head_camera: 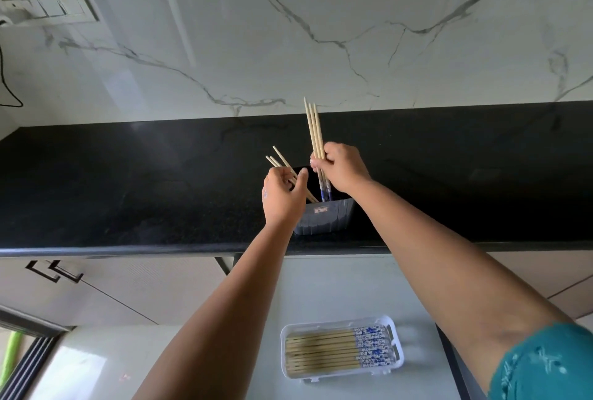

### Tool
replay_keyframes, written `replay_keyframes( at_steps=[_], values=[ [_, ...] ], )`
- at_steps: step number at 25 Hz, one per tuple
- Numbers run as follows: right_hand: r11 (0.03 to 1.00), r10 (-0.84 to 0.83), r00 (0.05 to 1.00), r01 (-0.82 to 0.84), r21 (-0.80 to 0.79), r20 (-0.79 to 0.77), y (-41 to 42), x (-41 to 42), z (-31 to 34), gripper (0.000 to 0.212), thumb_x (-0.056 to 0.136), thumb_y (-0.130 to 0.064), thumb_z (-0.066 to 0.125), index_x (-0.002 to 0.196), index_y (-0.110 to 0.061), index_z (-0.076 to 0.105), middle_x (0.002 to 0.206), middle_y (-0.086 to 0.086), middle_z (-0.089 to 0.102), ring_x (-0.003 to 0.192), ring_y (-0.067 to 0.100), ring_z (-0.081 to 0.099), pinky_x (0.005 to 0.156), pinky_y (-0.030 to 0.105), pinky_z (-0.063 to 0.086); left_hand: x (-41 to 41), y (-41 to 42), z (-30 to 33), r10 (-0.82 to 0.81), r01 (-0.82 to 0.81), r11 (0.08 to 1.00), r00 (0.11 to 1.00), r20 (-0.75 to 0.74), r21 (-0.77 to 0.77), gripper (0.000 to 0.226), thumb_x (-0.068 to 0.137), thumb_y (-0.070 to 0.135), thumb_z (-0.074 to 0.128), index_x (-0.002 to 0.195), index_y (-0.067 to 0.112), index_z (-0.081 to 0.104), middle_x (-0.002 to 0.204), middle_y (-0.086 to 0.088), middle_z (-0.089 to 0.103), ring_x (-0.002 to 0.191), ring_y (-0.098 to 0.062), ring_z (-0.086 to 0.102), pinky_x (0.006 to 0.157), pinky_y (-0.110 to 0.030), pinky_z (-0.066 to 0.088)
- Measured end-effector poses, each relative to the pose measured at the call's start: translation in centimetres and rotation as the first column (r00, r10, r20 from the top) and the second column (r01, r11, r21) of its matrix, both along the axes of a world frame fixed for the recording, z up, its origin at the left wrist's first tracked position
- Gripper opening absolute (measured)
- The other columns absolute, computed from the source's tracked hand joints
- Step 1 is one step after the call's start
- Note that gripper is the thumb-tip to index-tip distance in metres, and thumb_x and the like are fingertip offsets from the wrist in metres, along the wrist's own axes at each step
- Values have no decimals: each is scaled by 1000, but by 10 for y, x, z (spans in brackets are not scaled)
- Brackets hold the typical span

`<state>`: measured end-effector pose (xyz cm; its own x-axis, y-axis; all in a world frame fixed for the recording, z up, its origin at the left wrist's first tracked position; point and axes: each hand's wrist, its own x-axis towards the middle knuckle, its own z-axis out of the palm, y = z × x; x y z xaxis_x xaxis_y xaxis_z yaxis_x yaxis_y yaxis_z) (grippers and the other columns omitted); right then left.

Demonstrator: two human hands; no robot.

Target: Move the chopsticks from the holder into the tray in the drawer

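Observation:
A grey holder stands on the black counter near its front edge. My right hand grips a small bunch of chopsticks upright, their blue-patterned ends just above the holder's mouth. My left hand is closed around a second bunch of chopsticks that leans left out of the holder. Below, in the open drawer, a white tray holds several chopsticks lying side by side, patterned ends to the right.
The black counter runs across the view with a marble wall behind. A switch plate and a dark cable are at the upper left. The pale drawer floor surrounds the tray; cabinet handles sit at left.

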<state>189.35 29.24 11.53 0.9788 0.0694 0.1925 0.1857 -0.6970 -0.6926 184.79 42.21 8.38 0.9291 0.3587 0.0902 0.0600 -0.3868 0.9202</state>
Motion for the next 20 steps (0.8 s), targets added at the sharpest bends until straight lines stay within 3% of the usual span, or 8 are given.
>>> replay_keyframes(
  at_steps=[3,5,7,10,12,14,16,20],
  values=[
    [994,-94,954,75,78,283,3,-53,23,15,95,-28,53,86,-17,59,68,-8,58,54,11,58,47,17,39,-39,-19,31,-99,131,968,983,157,-216,62,78,64,60,124,23,53,121,8,61,108,-4,59,89,-23,50],
    [980,-98,853,171,-97,512,1,-99,12,12,93,-29,48,92,-23,58,66,-2,63,55,18,63,47,22,45,-71,-30,34,-144,253,903,940,309,-347,50,81,60,60,122,33,53,122,13,62,110,2,59,91,-19,49],
    [950,31,802,162,-267,597,-1,-144,-20,16,92,-20,54,106,-20,62,78,2,71,62,18,67,51,26,50,-102,-37,19,-123,311,795,924,363,-520,23,91,40,58,113,32,60,116,4,69,110,-9,63,95,-27,50],
    [908,136,898,55,-414,418,-14,-187,-84,34,78,-7,73,112,-11,68,82,4,72,67,21,66,54,29,52,-132,-34,-26,-71,46,565,997,7,-824,14,97,15,53,95,14,68,104,-13,73,106,-27,66,86,-34,56],
    [829,160,966,-20,-559,203,-27,-205,-125,37,65,-5,80,98,-16,69,70,-1,66,57,19,62,49,29,49,-146,-21,-63,-76,-230,412,955,-285,-882,17,98,9,47,95,2,62,105,-22,69,102,-33,66,83,-37,55],
    [780,133,989,-142,-610,-60,-44,-221,-158,25,71,-15,75,87,-21,56,64,-2,62,52,20,59,44,29,45,-159,-5,-100,-137,-378,331,887,-441,-865,19,99,4,42,98,-5,59,105,-27,64,93,-33,65,82,-39,54],
    [770,125,958,-257,-584,-256,-59,-234,-187,13,89,-30,53,93,-21,45,78,1,65,67,26,62,53,33,43,-170,8,-133,-177,-458,355,823,-540,-815,19,97,0,45,106,-10,58,95,-28,66,86,-33,65,74,-39,59],
    [722,159,912,-368,-585,-378,-85,-239,-216,30,96,-44,41,110,-18,46,104,6,66,95,29,61,74,37,43,-179,39,-174,-55,-532,517,761,-647,-671,18,96,-3,45,109,-9,57,83,-21,65,74,-26,64,56,-28,60]
  ],
)
